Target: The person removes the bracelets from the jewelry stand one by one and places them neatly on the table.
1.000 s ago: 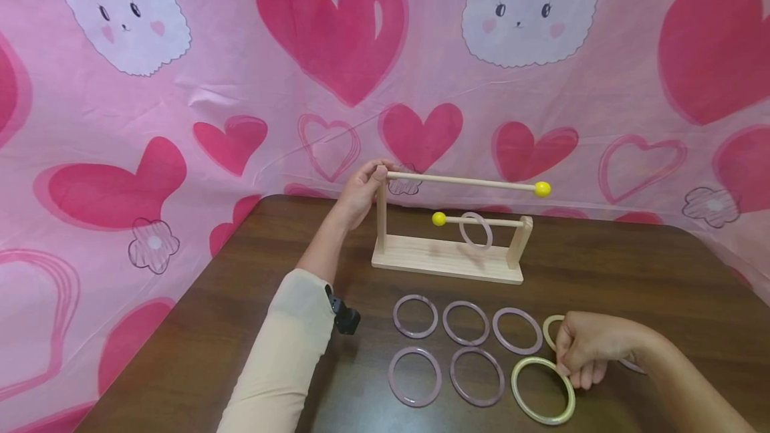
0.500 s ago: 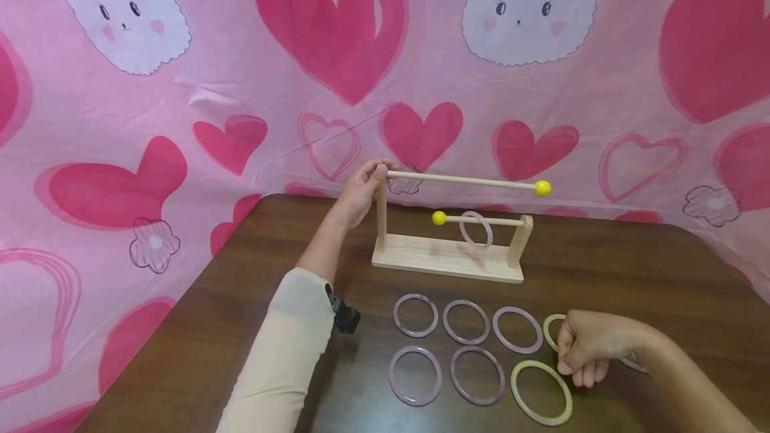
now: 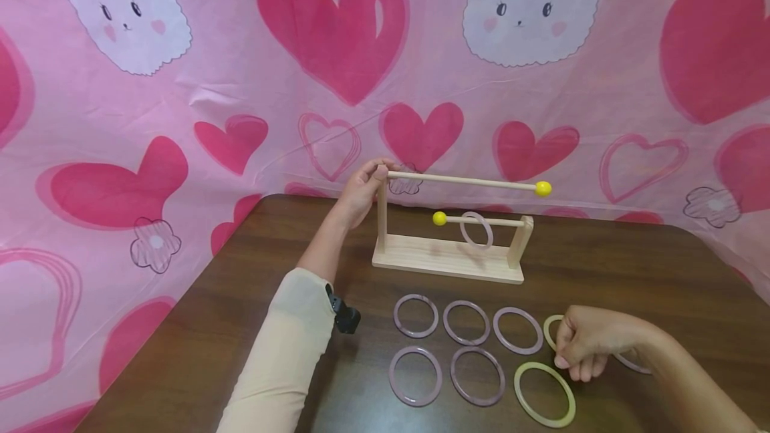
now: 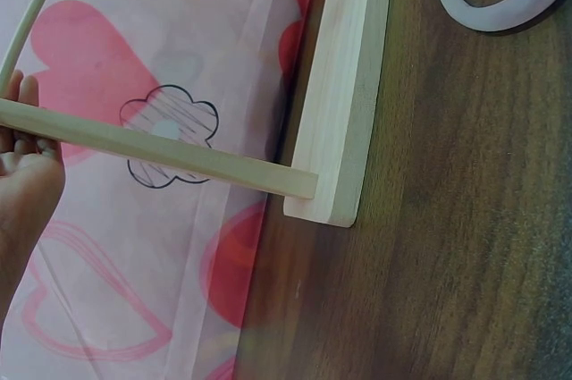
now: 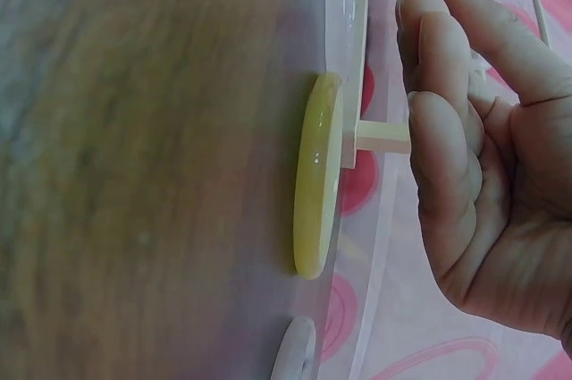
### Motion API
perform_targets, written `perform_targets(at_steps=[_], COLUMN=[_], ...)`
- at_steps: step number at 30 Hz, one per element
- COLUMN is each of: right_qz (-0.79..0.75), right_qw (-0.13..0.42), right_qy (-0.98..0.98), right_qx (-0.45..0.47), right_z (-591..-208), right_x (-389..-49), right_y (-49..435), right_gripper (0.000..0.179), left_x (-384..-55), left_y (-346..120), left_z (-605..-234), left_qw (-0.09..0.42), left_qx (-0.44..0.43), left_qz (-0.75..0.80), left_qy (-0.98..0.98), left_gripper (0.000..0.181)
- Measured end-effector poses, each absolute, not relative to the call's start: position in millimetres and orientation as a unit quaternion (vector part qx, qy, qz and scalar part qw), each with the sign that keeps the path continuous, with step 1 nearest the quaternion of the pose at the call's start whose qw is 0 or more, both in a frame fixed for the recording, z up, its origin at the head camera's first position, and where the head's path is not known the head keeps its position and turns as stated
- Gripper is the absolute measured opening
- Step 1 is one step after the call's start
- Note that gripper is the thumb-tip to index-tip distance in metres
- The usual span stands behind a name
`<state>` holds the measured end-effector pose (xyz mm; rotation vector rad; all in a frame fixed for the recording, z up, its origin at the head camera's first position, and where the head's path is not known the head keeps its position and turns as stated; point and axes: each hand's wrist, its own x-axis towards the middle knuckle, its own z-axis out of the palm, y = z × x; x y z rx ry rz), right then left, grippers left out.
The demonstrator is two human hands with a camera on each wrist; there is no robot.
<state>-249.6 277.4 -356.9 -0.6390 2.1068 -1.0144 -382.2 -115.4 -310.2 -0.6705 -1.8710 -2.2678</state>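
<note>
In the head view my left hand [image 3: 361, 196] grips the top of the tall left post of a wooden ring stand [image 3: 448, 259]. The left wrist view shows the fingers behind that post [image 4: 161, 146]. My right hand [image 3: 592, 343] hovers over the rings at the right, fingers loosely curled and nothing in them. A yellow-green ring [image 3: 519, 389] lies flat on the table just below its fingertips. Partly hidden behind the hand is a second yellow-green ring [image 3: 549, 334]. In the right wrist view, a yellow ring [image 5: 315, 179] lies apart from the fingers.
One lavender ring [image 3: 490, 236] hangs on the stand's lower rod; the upper rod [image 3: 463, 180] ends in a yellow ball [image 3: 543, 189]. Several purple rings [image 3: 437, 379] lie in two rows on the dark table [image 3: 240, 306]. Another purple ring [image 3: 633, 364] shows behind the right wrist.
My right hand has let go of the front yellow-green ring and risen slightly off it. That ring, held tilted earlier, now lies flat. My left hand and the stand have stayed still.
</note>
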Motion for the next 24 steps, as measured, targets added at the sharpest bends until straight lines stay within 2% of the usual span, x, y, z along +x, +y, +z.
perform_targets(at_steps=[4,11,14,20,24], right_qz=[-0.393,-0.403,-0.404,-0.423,-0.445], right_qw=[0.346,0.335,0.325,0.289,0.249], right_qy=[0.813,0.813,0.818,0.829,0.834], right_qx=[-0.256,-0.255,-0.247,-0.224,-0.212], right_z=[-356.2,-354.5,-353.0,-350.1,-348.6], right_x=[-251.7,-255.3,-256.4,-257.6,-259.6], right_y=[274.8,267.2,263.5,253.7,247.8], right_gripper=[0.013,0.007,0.008,0.013,0.022], left_x=[-382.5,-381.1,-381.3,-381.8,-381.6], left_y=[-115.3,-115.4,-115.3,-115.2,-115.0], left_z=[-310.3,-309.7,-310.1,-310.7,-309.9], left_qw=[0.065,0.064,0.065,0.066,0.063], left_qx=[-0.223,-0.221,-0.223,-0.226,-0.216], left_qz=[-0.748,-0.754,-0.754,-0.756,-0.759], left_qy=[-0.622,-0.616,-0.614,-0.610,-0.611], left_gripper=[0.057,0.032,0.027,0.029,0.032])
